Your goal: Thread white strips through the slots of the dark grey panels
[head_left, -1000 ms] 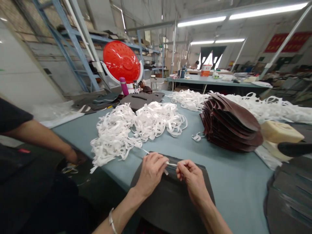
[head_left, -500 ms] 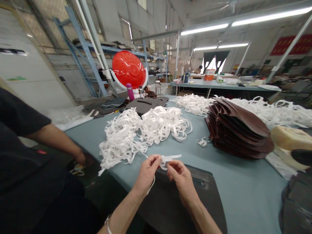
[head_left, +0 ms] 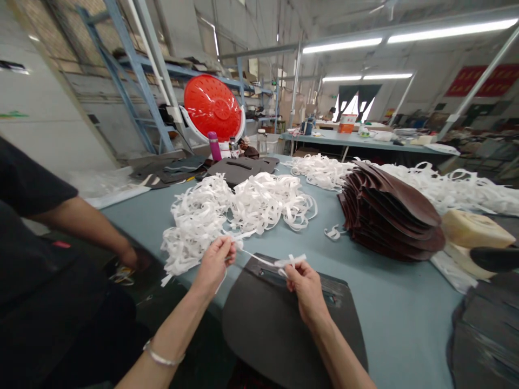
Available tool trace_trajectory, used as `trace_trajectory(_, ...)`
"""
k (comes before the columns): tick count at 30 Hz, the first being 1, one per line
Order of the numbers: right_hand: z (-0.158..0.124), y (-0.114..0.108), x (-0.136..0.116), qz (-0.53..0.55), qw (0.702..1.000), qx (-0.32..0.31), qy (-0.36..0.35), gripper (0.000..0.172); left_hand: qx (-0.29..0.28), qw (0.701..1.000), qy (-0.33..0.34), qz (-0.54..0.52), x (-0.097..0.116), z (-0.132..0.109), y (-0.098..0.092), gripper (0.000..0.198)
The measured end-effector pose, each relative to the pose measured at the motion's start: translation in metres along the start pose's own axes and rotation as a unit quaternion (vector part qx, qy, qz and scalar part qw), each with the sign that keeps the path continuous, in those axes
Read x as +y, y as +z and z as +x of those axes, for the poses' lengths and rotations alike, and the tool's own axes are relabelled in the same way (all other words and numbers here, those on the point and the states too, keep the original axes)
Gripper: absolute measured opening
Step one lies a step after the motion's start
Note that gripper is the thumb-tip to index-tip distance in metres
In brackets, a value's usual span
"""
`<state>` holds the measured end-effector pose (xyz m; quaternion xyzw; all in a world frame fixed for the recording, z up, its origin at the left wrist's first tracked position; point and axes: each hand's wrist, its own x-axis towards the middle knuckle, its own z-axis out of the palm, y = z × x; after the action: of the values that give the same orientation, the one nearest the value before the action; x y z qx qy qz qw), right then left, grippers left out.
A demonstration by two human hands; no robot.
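My left hand [head_left: 214,262] pinches one end of a thin white strip [head_left: 259,259], close to the pile of white strips [head_left: 227,210]. My right hand [head_left: 305,284] pinches the strip's other end, where a small loop sticks up. The strip is stretched between the two hands. Under them lies a dark leather piece with a slot [head_left: 279,319] at the near edge of the grey-blue table [head_left: 389,302].
A stack of dark brown leather pieces [head_left: 389,216] stands at the right, with more white strips [head_left: 454,186] behind it. Beige foam blocks [head_left: 472,229] lie far right. Another person's arm [head_left: 85,227] reaches down at the left. A red fan [head_left: 211,108] and a pink bottle [head_left: 212,145] stand at the back.
My hands, close together over the leather piece before, have drawn apart. The left hand moved left toward the strip pile, and the strip is now pulled taut between them.
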<state>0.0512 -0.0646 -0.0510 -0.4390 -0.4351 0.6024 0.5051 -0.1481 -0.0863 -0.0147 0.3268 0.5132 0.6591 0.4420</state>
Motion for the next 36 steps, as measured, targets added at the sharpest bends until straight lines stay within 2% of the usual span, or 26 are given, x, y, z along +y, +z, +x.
trace_trajectory(2, 0.000, 0.001, -0.001, 0.014, 1.000, -0.004, 0.004, 0.027, -0.045, 0.999, 0.001, 0.027, -0.002, -0.004, 0.005, 0.030)
trace_trajectory(4, -0.002, 0.005, -0.002, 0.028, 0.999, -0.013, 0.011, 0.029, -0.109, 0.988, 0.024, 0.106, -0.007, -0.013, 0.015, 0.032)
trace_trajectory(7, -0.007, 0.007, -0.003, 0.046, 0.998, -0.035, 0.023, 0.030, -0.173, 0.936, 0.108, 0.287, -0.012, -0.024, 0.029, 0.027)
trace_trajectory(9, -0.011, 0.002, -0.006, 0.058, 0.996, -0.050, 0.033, 0.030, -0.178, 0.901, 0.141, 0.369, -0.012, -0.024, 0.032, 0.027)
trace_trajectory(12, -0.018, -0.010, -0.013, 0.078, 0.993, -0.068, 0.047, 0.031, -0.165, 0.870, 0.152, 0.439, -0.008, -0.016, 0.028, 0.036)
trace_trajectory(17, -0.025, -0.026, -0.020, 0.162, 0.981, -0.096, 0.052, 0.026, -0.117, 0.837, 0.156, 0.511, -0.003, 0.005, 0.012, 0.037)
trace_trajectory(22, -0.027, -0.035, -0.020, 0.168, 0.981, -0.088, 0.046, 0.019, -0.016, 0.828, 0.141, 0.543, 0.008, 0.032, -0.012, 0.038)
trace_trajectory(25, -0.027, -0.036, -0.021, 0.148, 0.984, -0.087, 0.050, 0.018, 0.074, 0.798, 0.119, 0.587, 0.017, 0.048, -0.023, 0.053)
trace_trajectory(27, -0.027, -0.035, -0.021, 0.136, 0.984, -0.096, 0.058, 0.019, 0.102, 0.782, 0.113, 0.604, 0.024, 0.057, -0.024, 0.061)
trace_trajectory(30, -0.027, -0.034, -0.018, 0.133, 0.983, -0.116, 0.061, 0.020, 0.097, 0.767, 0.142, 0.618, 0.034, 0.064, -0.018, 0.066)
trace_trajectory(33, -0.028, -0.031, -0.013, 0.120, 0.983, -0.127, 0.063, 0.020, 0.127, 0.741, 0.205, 0.627, 0.041, 0.056, -0.001, 0.056)
trace_trajectory(34, -0.028, -0.029, -0.012, 0.112, 0.983, -0.130, 0.063, 0.021, 0.111, 0.744, 0.238, 0.615, 0.042, 0.049, 0.007, 0.053)
trace_trajectory(35, -0.029, -0.027, -0.010, 0.100, 0.984, -0.136, 0.064, 0.021, 0.071, 0.754, 0.273, 0.593, 0.041, 0.039, 0.015, 0.051)
trace_trajectory(36, -0.029, -0.025, -0.009, 0.087, 0.984, -0.142, 0.066, 0.021, 0.005, 0.768, 0.302, 0.565, 0.039, 0.028, 0.023, 0.052)
